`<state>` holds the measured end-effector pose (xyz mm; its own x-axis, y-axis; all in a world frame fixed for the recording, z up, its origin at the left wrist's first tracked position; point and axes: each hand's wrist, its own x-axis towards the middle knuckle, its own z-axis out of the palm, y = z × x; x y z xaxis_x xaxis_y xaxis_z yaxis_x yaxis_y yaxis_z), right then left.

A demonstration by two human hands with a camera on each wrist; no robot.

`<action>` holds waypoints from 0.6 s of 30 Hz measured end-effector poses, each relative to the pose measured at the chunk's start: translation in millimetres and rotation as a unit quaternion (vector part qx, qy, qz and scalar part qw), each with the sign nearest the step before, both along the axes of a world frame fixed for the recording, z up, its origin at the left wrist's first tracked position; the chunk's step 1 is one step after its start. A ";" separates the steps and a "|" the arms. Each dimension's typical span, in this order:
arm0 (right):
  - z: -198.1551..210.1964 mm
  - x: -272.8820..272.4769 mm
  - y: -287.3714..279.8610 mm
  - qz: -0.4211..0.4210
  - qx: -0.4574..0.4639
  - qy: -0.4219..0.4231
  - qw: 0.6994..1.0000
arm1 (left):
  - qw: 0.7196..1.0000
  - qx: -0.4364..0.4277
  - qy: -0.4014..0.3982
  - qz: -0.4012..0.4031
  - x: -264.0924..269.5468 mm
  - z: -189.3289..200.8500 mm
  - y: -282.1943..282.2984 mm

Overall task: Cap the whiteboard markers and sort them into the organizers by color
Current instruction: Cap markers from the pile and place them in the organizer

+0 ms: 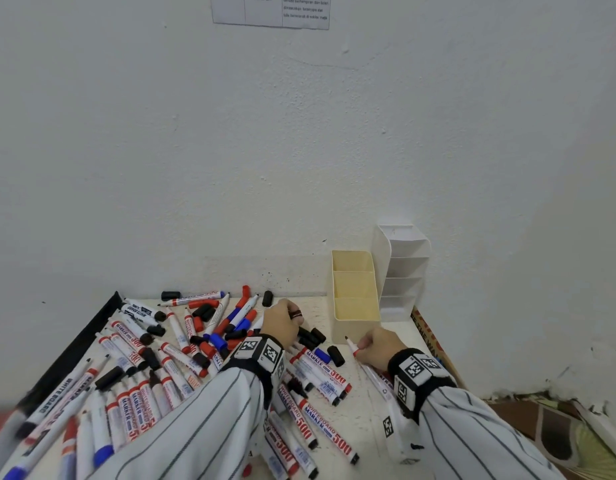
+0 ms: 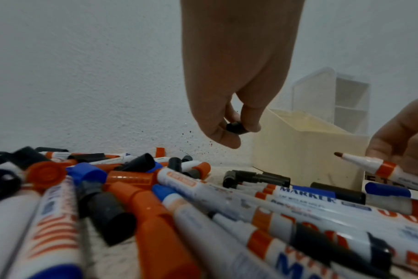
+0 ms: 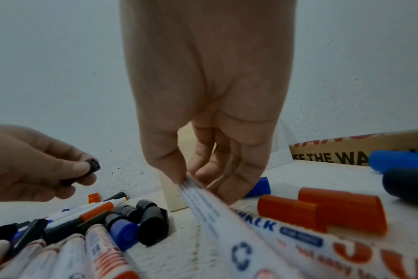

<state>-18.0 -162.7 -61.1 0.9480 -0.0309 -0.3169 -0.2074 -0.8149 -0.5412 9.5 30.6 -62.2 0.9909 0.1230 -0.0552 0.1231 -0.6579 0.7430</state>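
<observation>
While your left hand [image 2: 227,113] pinched a black cap [image 2: 236,127] and your right hand [image 1: 379,346] gripped an uncapped marker [image 2: 370,165], cap colour risked mismatching.

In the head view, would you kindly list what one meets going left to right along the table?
Marker pile → left hand pinching a black cap → right hand holding an uncapped marker → white organizer.

Markers [image 1: 182,355] lie left of two organizers [image 1: 355,289] against the wall [image 1: 299,150]
</observation>
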 end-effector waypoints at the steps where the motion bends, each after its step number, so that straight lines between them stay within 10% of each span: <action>1: 1.2 -1.4 0.6 -0.004 0.009 -0.002 1.000 | 1.000 -0.007 -0.001 -0.002 -3.4 0.9 3.2; 18: 9.3 -26.3 17.7 -0.018 0.136 -0.029 0.990 | 0.997 0.029 0.061 -0.026 -46.9 -2.1 49.6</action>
<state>-44.3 -145.1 -51.8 0.9646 0.0145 -0.2633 -0.1955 -0.6307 -0.7510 -37.4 80.1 -64.3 0.9823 0.0777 -0.1703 0.1747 -0.7071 0.6852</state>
